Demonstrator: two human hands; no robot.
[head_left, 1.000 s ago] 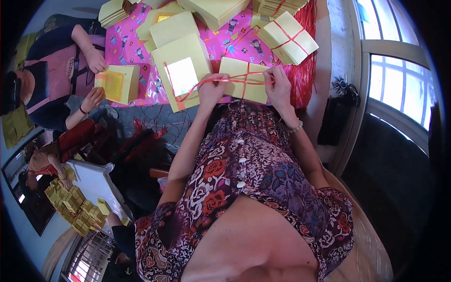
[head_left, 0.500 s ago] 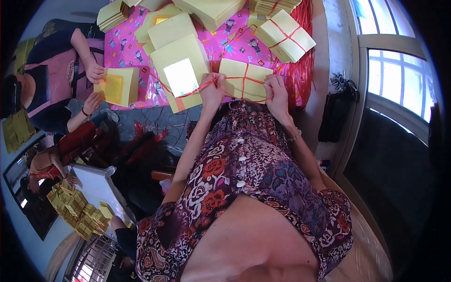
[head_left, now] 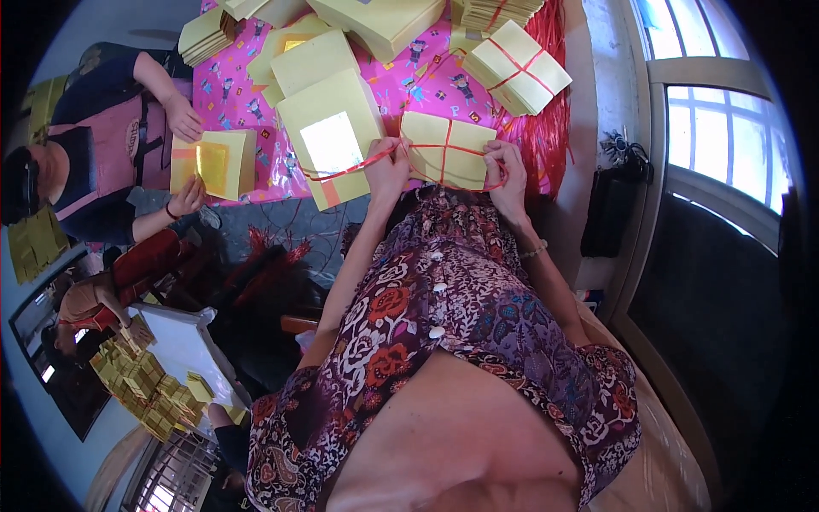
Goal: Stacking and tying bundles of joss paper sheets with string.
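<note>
Both hands shifted slightly: left hand pinches red string, right hand grips bundle at table near edge; tying step, next needs taut pull.

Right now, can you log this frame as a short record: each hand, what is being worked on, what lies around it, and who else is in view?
left hand: pinches red string at the left edge of the paper bundle
right hand: grips the bundle's right edge, on the string
paper bundle: yellow stack, red string crossed over it
work surface: pink patterned cloth
nearby: tied yellow bundle beyond; loose yellow sheet with foil square to the left
co-worker's hands: on another yellow stack at far left
</note>
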